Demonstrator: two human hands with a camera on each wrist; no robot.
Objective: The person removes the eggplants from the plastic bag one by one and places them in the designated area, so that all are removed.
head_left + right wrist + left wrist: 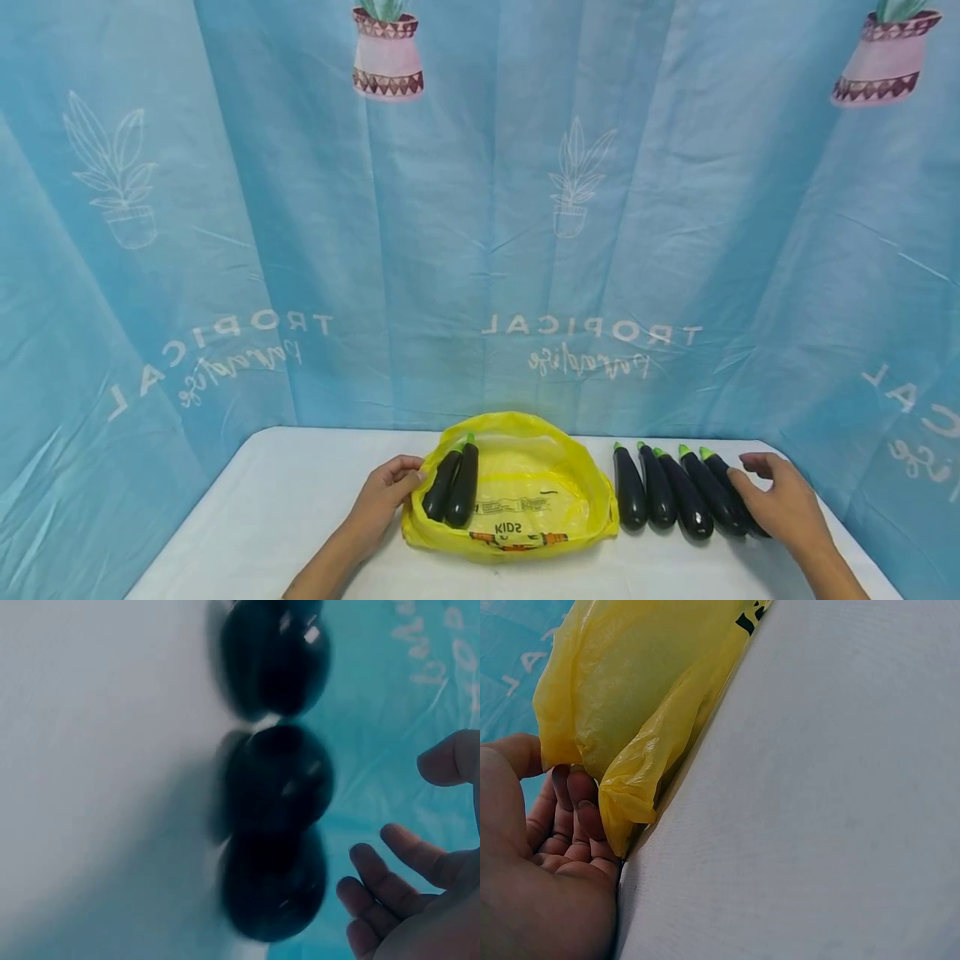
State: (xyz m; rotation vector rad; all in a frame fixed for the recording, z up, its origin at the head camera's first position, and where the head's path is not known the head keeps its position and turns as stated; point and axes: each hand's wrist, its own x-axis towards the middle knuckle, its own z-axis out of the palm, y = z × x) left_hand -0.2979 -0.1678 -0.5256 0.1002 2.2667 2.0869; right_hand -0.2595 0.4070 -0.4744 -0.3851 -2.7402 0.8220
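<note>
A yellow plastic bag (558, 496) lies with its mouth spread wide on the table. Two dark eggplants (464, 487) rest side by side at its left end. My left hand (384, 497) pinches the bag's left rim between thumb and fingers, as the left wrist view shows up close. Right of the bag, several more eggplants (632, 492) form a row with green stems pointing away. Above the rightmost eggplant (720, 468) hovers my right hand (787, 502), fingers spread and holding nothing. In the right wrist view, the eggplants' rounded ends (277, 889) look blurred.
A white-covered table (270, 500) carries everything. Blue printed curtains (450, 250) hang behind it and along both sides, close to the table's edges.
</note>
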